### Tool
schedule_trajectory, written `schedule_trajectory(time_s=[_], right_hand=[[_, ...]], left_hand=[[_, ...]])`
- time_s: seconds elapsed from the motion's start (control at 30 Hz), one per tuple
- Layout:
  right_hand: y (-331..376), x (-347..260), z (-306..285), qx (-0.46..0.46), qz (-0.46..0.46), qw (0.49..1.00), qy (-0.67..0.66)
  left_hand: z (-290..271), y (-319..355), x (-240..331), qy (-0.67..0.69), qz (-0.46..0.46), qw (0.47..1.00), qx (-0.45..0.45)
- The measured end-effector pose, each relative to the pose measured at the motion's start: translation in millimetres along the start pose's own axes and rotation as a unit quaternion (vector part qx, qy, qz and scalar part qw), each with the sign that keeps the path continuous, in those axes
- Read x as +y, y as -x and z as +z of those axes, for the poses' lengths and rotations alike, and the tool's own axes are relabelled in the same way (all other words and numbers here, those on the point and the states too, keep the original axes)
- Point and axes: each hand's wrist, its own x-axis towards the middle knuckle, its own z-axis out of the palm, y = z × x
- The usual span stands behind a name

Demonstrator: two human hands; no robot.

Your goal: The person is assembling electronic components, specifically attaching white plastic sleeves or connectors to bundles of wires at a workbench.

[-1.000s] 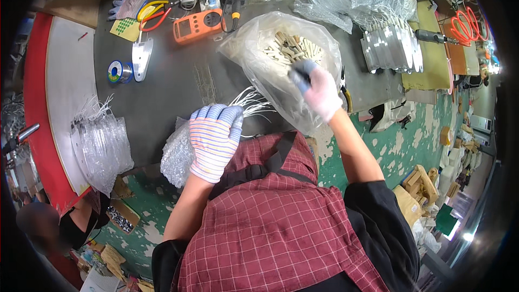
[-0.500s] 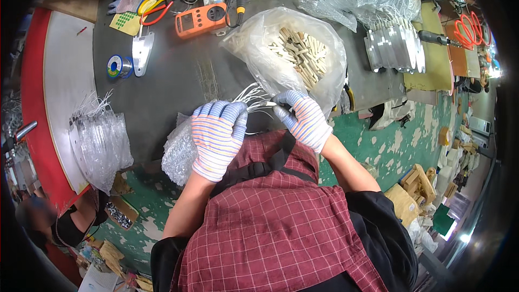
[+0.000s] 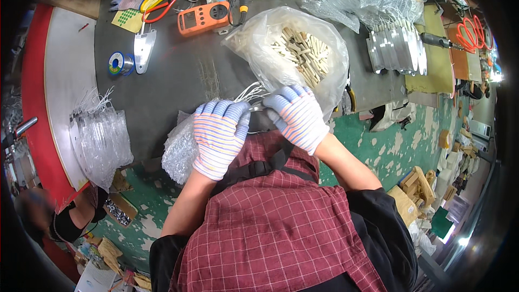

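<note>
In striped knit gloves, both my hands work close together at the table's near edge. My left hand (image 3: 220, 136) is closed, thumb against the forefinger, around white wires (image 3: 251, 92) that fan out above it. Facing it, my right hand (image 3: 298, 119) has its fingers curled in a pinch on the wire ends beside the left thumb; the exact spot is mostly hidden by the fingers. A bubble-wrapped bundle (image 3: 180, 153) lies under and left of my left hand. Just beyond my right hand sits an open clear plastic bag (image 3: 254, 40) filled with short white and tan tubes (image 3: 303, 54).
An orange meter (image 3: 203, 19), a solder spool (image 3: 120, 64), a metal plate (image 3: 144, 51) and pliers (image 3: 159, 11) lie at the far left. Wrapped wired plates (image 3: 102, 140) stand on the left; more metal plates (image 3: 397, 48) stand at the right. Another person's arm (image 3: 81, 213) shows lower left.
My right hand has moved left, up against the left thumb, and its fingers have curled in more. The white piece seen between its fingertips is now covered. My left hand has barely moved.
</note>
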Motion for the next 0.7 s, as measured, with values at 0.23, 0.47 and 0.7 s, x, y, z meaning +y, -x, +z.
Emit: schedule_trajectory(time_s=[0.23,0.47,0.7], right_hand=[[-21,-29,8,-0.078,-0.041,0.995,0.045],[-32,-41,19,-0.144,0.05,0.986,-0.059],[-39,-27,21,-0.053,-0.114,0.992,-0.031]], left_hand=[[-40,39,-5,-0.062,-0.04,0.997,0.017],[-43,75,-20,-0.128,-0.077,0.988,-0.037],[-60,73,-23,-0.088,-0.035,0.995,-0.037]])
